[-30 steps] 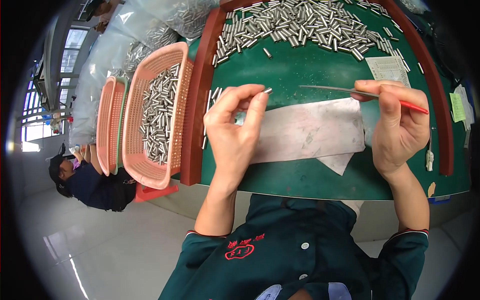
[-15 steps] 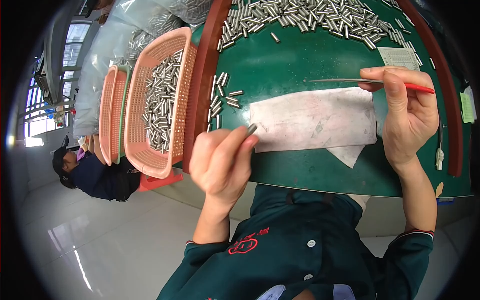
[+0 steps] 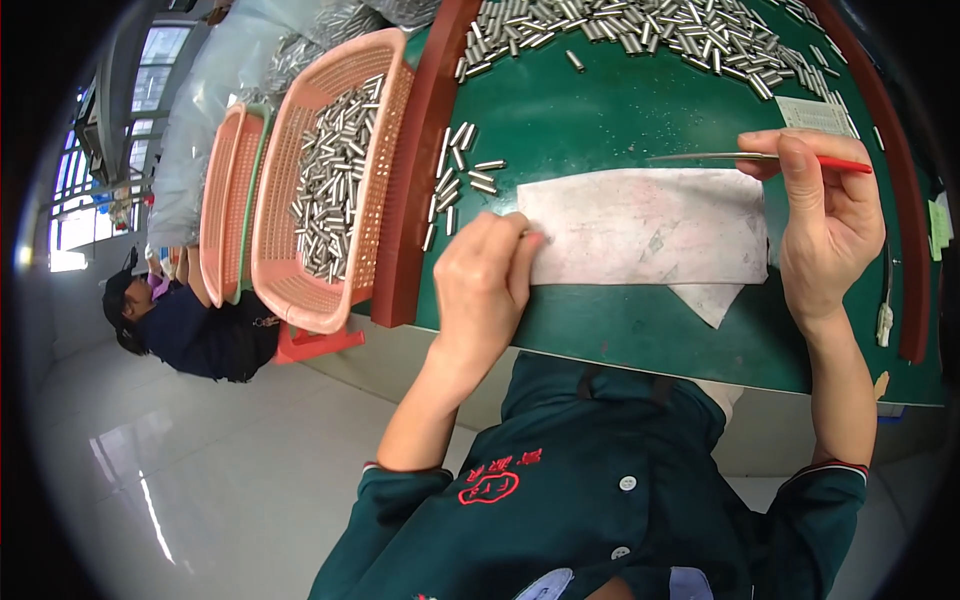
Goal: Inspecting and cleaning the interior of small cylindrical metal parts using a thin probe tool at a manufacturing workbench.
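My left hand (image 3: pixel 485 275) is closed at the left edge of a stained white cloth (image 3: pixel 640 225). A small metal cylinder is pinched in its fingers, now almost wholly hidden by them. On the right, my right hand (image 3: pixel 830 220) grips a slim tool like a needle file (image 3: pixel 705 156) by its red handle. The thin tapered tip points left above the cloth's far edge. Several loose metal cylinders (image 3: pixel 450 185) lie on the green tabletop just beyond my left hand.
A large heap of metal cylinders (image 3: pixel 640 30) covers the table's far side. Reddish-brown rails (image 3: pixel 412 200) border the table. To the left stands a pink basket (image 3: pixel 270 270) of cylinders, beside stacked baskets (image 3: pixel 222 200). A printed paper (image 3: pixel 812 115) lies far right. Another person (image 3: pixel 195 325) sits at left.
My left hand has moved right and turned, so its fingers now cover the cylinder that showed before. My right hand keeps the file in nearly the same pose. The whole view has shifted slightly.
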`<state>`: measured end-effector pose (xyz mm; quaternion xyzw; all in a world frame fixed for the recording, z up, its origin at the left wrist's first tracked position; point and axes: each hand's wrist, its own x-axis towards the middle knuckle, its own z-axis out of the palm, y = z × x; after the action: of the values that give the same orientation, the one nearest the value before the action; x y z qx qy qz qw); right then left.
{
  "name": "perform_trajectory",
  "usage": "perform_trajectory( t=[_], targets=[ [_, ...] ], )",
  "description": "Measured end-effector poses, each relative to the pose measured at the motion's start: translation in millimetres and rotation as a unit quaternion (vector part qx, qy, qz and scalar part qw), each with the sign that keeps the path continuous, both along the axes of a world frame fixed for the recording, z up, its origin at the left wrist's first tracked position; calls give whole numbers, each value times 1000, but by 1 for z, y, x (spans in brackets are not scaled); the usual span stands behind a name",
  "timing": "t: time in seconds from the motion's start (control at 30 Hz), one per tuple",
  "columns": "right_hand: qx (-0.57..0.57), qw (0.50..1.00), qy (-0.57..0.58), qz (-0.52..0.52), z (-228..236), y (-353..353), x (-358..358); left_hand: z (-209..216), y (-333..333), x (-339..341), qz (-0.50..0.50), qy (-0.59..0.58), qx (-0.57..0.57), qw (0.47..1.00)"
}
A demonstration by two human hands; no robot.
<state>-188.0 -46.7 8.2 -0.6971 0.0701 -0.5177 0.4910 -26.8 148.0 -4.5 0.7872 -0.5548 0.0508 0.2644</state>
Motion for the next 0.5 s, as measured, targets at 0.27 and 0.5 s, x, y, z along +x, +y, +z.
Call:
perform_trajectory(
  t=[0.27, 0.5],
  targets=[
    [95, 993, 48, -45, -6, 3, 1, 10, 83, -27, 12, 793, -146, 591],
    [133, 989, 61, -10, -16, -12, -9, -63, 139, -35, 43, 933, -234, 271]
  ],
)
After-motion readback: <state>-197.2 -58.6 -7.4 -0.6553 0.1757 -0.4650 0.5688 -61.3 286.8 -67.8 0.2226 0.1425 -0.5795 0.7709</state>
